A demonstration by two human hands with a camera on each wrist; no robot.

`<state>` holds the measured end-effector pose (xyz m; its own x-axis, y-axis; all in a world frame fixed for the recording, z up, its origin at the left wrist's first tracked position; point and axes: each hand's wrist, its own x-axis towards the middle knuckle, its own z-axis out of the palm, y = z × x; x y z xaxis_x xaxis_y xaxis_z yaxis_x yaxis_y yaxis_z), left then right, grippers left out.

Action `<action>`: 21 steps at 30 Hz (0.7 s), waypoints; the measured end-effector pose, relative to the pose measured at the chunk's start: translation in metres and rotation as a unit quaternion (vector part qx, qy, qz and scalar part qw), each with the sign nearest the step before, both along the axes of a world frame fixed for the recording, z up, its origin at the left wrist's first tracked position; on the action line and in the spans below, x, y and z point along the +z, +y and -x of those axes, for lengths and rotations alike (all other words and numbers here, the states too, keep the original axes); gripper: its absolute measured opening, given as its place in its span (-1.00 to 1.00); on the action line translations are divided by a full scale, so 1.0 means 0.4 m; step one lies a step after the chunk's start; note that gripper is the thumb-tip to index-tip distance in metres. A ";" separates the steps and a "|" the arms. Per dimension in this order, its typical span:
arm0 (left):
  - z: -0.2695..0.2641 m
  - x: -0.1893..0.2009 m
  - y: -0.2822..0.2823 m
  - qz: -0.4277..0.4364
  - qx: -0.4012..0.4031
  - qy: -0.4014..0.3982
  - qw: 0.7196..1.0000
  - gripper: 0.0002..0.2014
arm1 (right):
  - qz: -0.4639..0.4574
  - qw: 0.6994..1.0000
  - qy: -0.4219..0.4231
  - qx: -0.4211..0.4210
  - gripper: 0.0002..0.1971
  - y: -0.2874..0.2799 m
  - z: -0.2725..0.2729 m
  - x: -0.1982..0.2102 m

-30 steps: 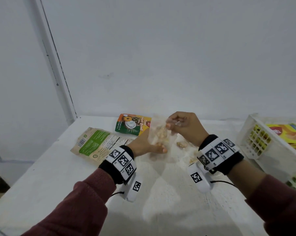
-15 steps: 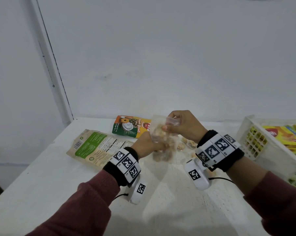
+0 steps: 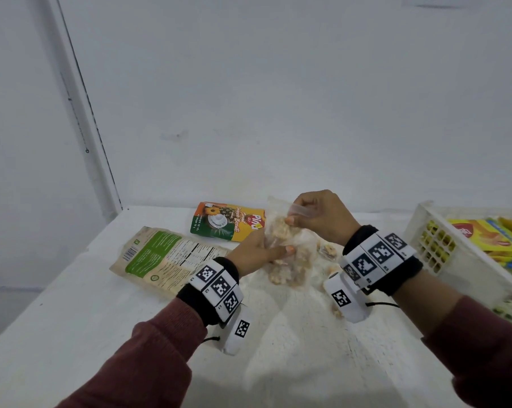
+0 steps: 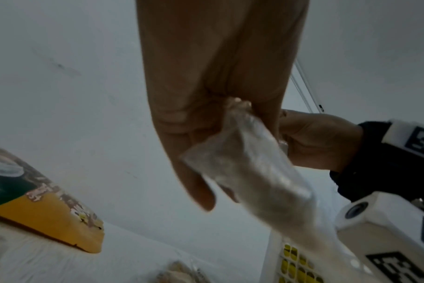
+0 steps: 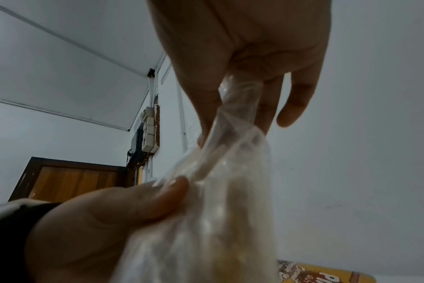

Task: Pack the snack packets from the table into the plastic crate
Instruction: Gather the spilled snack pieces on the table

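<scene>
A clear plastic bag of pale nutty snacks (image 3: pixel 288 254) hangs over the table's middle, held by both hands. My right hand (image 3: pixel 316 214) pinches the bag's top edge (image 5: pixel 237 99). My left hand (image 3: pixel 257 251) grips the bag's side (image 4: pixel 252 168) lower down. An orange and green biscuit packet (image 3: pixel 228 220) lies flat at the back of the table (image 3: pixel 72 334). A green and beige packet (image 3: pixel 163 257) lies to the left of my left wrist. The white plastic crate (image 3: pixel 443 248) stands at the right edge, with yellow packets (image 3: pixel 490 237) inside.
Another small clear bag of snacks (image 3: pixel 327 250) lies on the table behind my right wrist. A white wall runs close behind the table. The table's left edge drops off beside the green packet.
The clear snack bag has been lifted off the table. My right hand rose with its top edge, and my left hand closed on its side.
</scene>
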<state>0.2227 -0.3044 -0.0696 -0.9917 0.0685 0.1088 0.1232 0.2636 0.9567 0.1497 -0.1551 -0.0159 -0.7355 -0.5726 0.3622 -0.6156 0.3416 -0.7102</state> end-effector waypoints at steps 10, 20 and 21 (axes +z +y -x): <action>-0.001 -0.011 -0.008 -0.016 0.046 0.056 0.997 -0.86 | -0.009 0.998 -0.051 0.037 -0.84 0.018 -0.011 0.009; -0.002 -0.004 -0.005 -0.041 0.097 0.141 0.984 -0.51 | -0.048 0.996 -0.056 0.044 -0.93 0.020 -0.021 0.008; -0.001 -0.007 -0.008 -0.032 0.099 0.140 0.985 -0.60 | -0.064 0.996 -0.041 0.040 -0.89 0.017 -0.022 0.006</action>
